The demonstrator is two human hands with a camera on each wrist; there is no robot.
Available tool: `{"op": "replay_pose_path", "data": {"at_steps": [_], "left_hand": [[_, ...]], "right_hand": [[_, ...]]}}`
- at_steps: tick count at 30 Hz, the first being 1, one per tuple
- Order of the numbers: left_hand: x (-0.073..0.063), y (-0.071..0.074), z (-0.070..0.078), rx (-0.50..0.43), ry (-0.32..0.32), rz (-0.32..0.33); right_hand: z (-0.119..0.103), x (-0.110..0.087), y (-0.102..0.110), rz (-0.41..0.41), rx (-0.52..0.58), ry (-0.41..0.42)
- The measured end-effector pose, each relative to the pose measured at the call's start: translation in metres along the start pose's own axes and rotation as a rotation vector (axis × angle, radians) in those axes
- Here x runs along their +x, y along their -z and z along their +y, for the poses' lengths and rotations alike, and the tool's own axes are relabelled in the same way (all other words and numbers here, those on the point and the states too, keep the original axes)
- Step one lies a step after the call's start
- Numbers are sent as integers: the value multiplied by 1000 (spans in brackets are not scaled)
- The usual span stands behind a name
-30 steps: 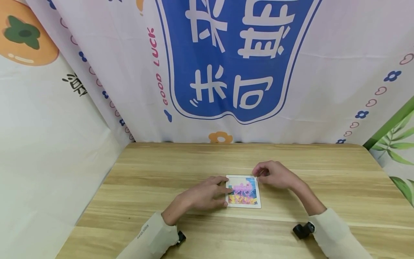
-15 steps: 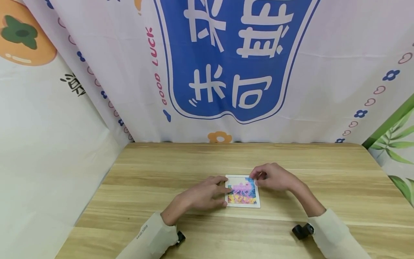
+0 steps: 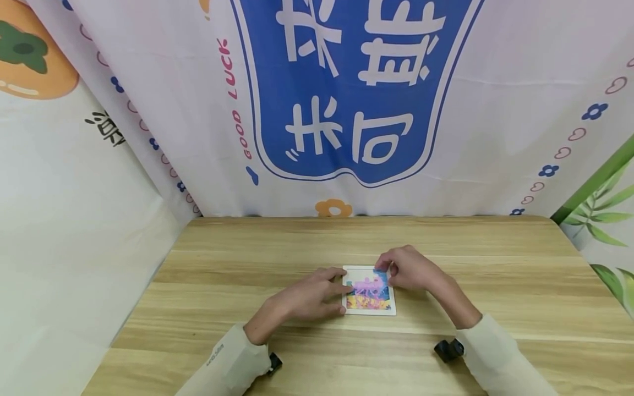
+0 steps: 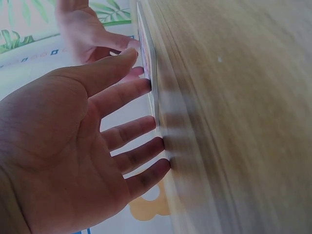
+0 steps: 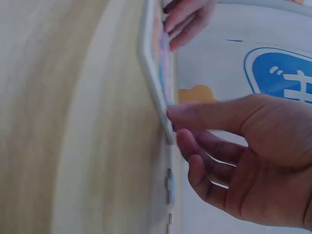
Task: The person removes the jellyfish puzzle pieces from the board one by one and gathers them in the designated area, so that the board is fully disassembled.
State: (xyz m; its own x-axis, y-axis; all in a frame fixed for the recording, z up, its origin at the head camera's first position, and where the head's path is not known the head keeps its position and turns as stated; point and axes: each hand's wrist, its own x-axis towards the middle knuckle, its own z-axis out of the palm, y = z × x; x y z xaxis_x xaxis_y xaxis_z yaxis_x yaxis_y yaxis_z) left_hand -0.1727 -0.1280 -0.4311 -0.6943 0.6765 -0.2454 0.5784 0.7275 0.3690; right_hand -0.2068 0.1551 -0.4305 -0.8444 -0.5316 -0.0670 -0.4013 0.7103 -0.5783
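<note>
A square jigsaw puzzle (image 3: 369, 291) in a white frame lies flat on the table, showing a pink figure over yellow shapes and blue. Part of its upper left is plain cream. My left hand (image 3: 309, 294) rests at the left border with fingers spread, one fingertip reaching over the picture. In the left wrist view the fingers (image 4: 129, 131) are nearly straight. My right hand (image 3: 408, 269) is over the upper right corner, thumb and forefinger pinching a small blue puzzle piece there, mostly hidden by the fingertips. The other fingers (image 5: 209, 180) are curled in the right wrist view.
Small flat pieces (image 5: 170, 187) lie on the table beyond the puzzle's corner in the right wrist view. The wooden table (image 3: 247, 247) meets a printed cloth (image 3: 218, 187) at its back edge. Black wrist cameras (image 3: 448, 350) sit at both sleeves.
My right hand has moved left, from beside the upper right corner to over it. My left hand keeps its place at the border. The head view has shifted slightly.
</note>
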Motion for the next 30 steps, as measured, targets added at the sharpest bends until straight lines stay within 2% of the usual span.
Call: {"op": "replay_pose_path", "data": {"at_steps": [5, 16, 24, 30], "left_hand": [[0, 0, 1, -8, -2, -3], [0, 2, 2, -27, 11, -6], [0, 1, 1, -18, 13, -1], [0, 1, 1, -13, 7, 0]], "right_hand": [[1, 6, -4, 4, 17, -63], [7, 8, -4, -27, 103, -101], [10, 8, -3, -27, 137, -106], [9, 7, -4, -29, 137, -80]]}}
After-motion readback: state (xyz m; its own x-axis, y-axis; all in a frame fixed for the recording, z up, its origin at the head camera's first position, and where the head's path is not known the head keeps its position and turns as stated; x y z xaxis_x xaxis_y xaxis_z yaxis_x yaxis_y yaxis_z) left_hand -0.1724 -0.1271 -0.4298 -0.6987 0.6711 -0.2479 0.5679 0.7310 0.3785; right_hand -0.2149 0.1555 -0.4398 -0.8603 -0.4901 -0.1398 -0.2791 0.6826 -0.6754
